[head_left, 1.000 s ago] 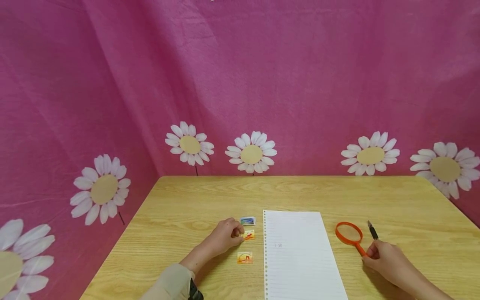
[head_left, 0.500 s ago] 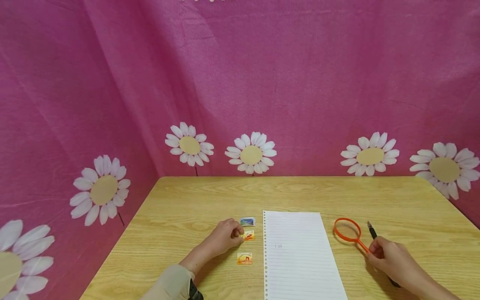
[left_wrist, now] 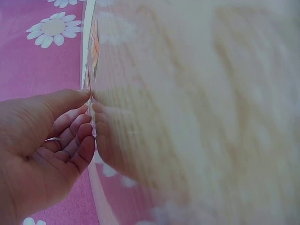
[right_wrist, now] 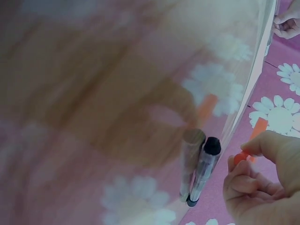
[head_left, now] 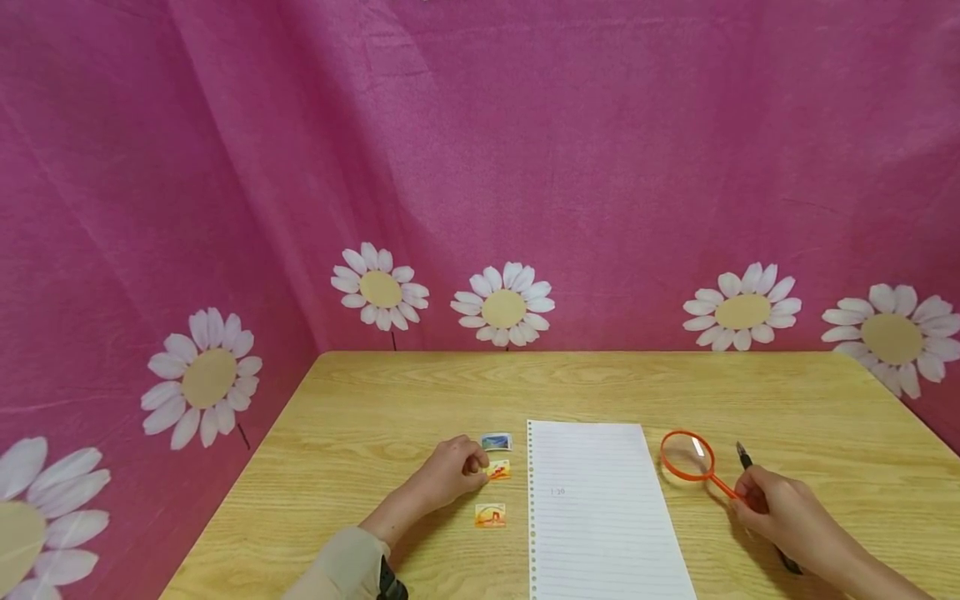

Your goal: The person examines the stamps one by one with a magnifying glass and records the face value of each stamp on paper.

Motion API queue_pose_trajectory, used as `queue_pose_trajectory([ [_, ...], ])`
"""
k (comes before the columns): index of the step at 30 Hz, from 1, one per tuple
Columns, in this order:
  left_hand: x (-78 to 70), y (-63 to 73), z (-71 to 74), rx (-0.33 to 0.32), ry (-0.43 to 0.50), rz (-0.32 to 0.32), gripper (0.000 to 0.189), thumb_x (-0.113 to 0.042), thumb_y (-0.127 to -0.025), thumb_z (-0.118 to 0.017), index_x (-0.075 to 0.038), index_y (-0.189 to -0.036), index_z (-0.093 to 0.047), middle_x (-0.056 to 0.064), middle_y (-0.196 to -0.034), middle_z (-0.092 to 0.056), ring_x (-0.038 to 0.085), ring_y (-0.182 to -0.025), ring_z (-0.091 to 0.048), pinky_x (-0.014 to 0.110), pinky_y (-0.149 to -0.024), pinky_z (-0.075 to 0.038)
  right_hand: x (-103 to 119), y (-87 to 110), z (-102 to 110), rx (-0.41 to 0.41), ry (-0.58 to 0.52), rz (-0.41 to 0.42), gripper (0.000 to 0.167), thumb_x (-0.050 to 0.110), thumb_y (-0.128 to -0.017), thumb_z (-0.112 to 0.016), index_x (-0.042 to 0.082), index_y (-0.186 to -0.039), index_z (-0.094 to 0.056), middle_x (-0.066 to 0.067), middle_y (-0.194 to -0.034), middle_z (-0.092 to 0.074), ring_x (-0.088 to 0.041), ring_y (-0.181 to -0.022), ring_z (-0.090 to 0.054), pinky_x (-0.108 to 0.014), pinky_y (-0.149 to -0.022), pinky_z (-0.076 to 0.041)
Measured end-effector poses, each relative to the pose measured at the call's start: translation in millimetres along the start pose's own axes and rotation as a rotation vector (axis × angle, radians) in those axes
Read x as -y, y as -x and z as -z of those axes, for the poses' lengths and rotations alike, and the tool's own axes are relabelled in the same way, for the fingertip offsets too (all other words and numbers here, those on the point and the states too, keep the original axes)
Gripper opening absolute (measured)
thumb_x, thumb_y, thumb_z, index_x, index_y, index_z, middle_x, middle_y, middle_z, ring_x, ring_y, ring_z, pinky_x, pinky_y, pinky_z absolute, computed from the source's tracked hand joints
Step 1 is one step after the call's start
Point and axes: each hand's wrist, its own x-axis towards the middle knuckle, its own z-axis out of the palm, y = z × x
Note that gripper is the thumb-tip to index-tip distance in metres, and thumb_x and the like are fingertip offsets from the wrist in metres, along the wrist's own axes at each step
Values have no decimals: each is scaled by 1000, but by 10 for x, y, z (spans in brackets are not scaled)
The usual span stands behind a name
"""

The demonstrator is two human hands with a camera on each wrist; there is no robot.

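In the head view my left hand pinches the left edge of the middle stamp, which is yellow and red and lies flat. A blue stamp lies just beyond it, and another yellow-orange stamp nearer me. Thumb and fingertips of the left hand come together at the tabletop in the left wrist view. My right hand grips the handle of an orange magnifying glass, its lens pointing up and left. In the right wrist view, the right hand holds the orange handle between thumb and fingers.
Between the hands lies a lined, hole-punched sheet of paper with a small handwritten number. A black pen lies on the wooden table, partly behind my right hand. A pink flowered curtain hangs beyond the table's back edge.
The magnifying glass has shifted slightly left and away from me, its lens tilting and now catching a light reflection. The right hand moved a little. My left hand, stamps and pen stayed put.
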Motion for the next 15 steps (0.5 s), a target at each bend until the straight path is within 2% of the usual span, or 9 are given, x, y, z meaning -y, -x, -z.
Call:
queue_pose_trajectory([
  [9,27,-8,-7,-3,-7,-9,9,-6,-86,-73,-3,-90,-65,4,-83,-54,10,-75,-45,21,-67,-39,-29,-2,-58,-89,31,104,20,0,-78,-75,8,-80,-57,6,-65,-47,5,-58,-33,-19,-50,-34],
  [15,35,-13,-16,4,-3,2,10,-7,-86,-73,-3,-90,-65,4,-83,-54,10,-75,-44,21,-68,-39,-32,-30,-121,-194,42,234,28,-3,-71,-78,11,-77,-55,12,-63,-45,8,-59,-31,-18,-49,-33],
])
